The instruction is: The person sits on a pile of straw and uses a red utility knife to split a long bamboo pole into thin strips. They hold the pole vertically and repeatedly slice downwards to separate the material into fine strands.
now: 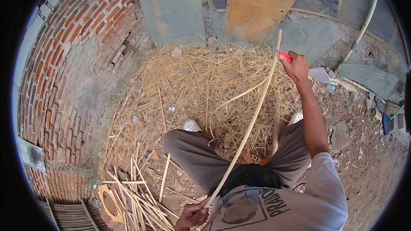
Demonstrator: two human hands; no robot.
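Observation:
A long, pale bamboo strip slants up from beside my waist, past my lap, to the far right. My left hand is closed round its lower end. Near the strip's upper end, my right hand grips a red tool; its working edge is hidden, so I cannot tell its exact kind. The red tool's tip meets or nearly meets the strip. A thin sliver angles away to the left of the strip. Between my bent knees stands an upright length of wood.
A thick heap of shavings covers the ground ahead. Cut strips lie in a bundle at lower left, beside a yellow frame-like piece. A brick wall rises on the left. Boards lean at the back; rubble lies right.

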